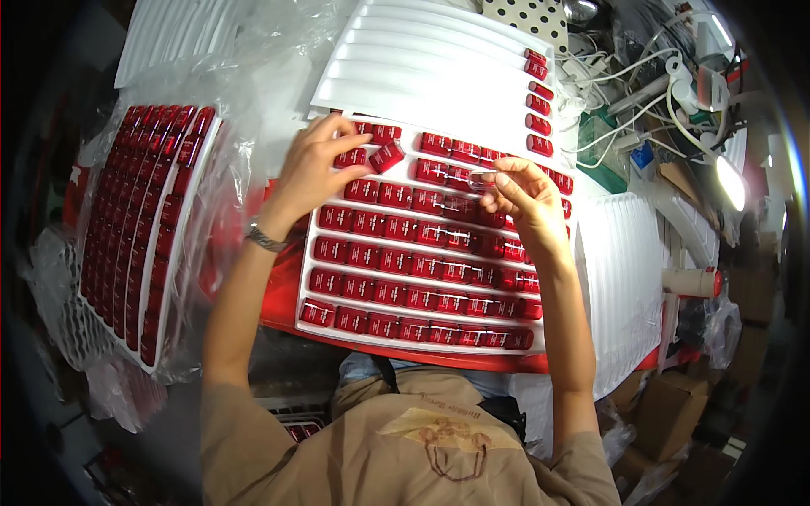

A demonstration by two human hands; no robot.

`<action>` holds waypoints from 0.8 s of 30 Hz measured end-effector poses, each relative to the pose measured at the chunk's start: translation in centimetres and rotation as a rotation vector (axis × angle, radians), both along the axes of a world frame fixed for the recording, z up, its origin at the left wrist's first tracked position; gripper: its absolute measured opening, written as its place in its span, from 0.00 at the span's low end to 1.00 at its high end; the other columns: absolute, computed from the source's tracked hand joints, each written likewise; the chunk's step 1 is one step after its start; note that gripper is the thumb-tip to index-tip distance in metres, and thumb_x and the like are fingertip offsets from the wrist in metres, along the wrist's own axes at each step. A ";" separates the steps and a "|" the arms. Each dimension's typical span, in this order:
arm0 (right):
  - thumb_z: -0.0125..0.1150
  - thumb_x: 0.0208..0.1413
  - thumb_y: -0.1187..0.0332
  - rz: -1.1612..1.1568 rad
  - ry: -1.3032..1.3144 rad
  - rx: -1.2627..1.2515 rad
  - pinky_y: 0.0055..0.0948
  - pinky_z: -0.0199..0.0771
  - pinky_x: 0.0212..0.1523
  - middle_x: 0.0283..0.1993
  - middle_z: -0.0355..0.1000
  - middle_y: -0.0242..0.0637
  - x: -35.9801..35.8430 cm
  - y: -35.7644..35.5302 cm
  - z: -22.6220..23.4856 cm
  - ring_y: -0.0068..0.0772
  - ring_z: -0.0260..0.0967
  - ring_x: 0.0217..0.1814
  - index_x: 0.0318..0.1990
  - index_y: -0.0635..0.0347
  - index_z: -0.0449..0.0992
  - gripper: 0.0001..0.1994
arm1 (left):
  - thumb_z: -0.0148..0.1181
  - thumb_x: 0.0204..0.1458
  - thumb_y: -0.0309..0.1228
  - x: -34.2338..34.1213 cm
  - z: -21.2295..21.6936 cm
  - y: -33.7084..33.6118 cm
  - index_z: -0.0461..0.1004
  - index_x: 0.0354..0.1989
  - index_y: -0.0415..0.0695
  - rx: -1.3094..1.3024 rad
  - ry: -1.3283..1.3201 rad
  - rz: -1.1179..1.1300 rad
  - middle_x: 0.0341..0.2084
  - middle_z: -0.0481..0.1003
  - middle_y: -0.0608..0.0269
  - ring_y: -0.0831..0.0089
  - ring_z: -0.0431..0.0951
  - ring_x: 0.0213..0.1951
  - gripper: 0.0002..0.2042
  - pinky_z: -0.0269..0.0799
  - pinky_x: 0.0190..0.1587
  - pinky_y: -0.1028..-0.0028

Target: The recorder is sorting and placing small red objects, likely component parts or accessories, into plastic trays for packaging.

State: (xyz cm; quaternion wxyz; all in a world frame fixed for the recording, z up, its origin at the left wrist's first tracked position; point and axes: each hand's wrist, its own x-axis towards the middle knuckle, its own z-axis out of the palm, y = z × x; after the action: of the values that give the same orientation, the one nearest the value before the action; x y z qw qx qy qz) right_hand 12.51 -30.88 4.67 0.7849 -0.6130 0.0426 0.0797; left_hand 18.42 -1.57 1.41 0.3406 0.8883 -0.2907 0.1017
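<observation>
A white ribbed tray (305, 291) in front of me holds rows of small glossy red cases with pale print. My left hand (316, 164) reaches over its upper left part, thumb and fingers apart. Just off those fingertips, one red case (387, 158) lies tilted out of line with its row; whether a finger touches it I cannot tell. Over the upper right rows, my right hand (525, 196) pinches a small clear plastic piece (480, 180) between thumb and finger. That hand and forearm hide some cases beneath.
Behind is another white ribbed tray (422, 63) with a few red cases (539, 103) along its right side. A filled tray (148, 223) in clear plastic stands left. At right are white trays (624, 278), tangled cables (666, 84), a lit lamp (730, 182) and a cardboard box (671, 413).
</observation>
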 end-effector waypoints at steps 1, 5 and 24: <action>0.61 0.54 0.73 -0.005 0.001 0.004 0.20 0.75 0.31 0.33 0.74 0.37 0.0 0.2 0.0 0.24 0.73 0.29 0.44 0.65 0.70 0.11 | 0.67 0.40 0.29 -0.1 -0.1 1.1 0.79 0.37 0.42 0.134 -0.058 0.023 0.35 0.72 0.65 0.68 0.70 0.42 0.13 0.65 0.46 0.69; 0.61 0.53 0.75 0.012 0.025 0.118 0.21 0.74 0.29 0.35 0.76 0.41 0.6 3.2 0.1 0.25 0.73 0.27 0.42 0.63 0.74 0.09 | 0.64 0.44 0.27 0.1 -0.2 0.7 0.75 0.38 0.41 0.041 -0.069 -0.002 0.37 0.72 0.64 0.66 0.70 0.43 0.12 0.66 0.47 0.68; 0.63 0.47 0.60 0.460 -0.843 -1.637 0.38 0.64 0.46 0.49 0.68 0.40 5.1 9.6 -2.4 0.38 0.64 0.50 0.47 0.58 0.75 0.20 | 0.61 0.45 0.22 -0.3 0.5 0.8 0.71 0.39 0.36 0.013 0.033 -0.063 0.35 0.69 0.56 0.60 0.72 0.40 0.12 0.69 0.42 0.67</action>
State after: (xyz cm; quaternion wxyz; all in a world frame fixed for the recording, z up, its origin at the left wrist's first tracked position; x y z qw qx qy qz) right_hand 17.61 -21.24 2.28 0.0271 -0.9446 -0.3233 -0.0500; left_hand 18.17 -0.76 1.90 0.3424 0.8825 -0.3137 0.0744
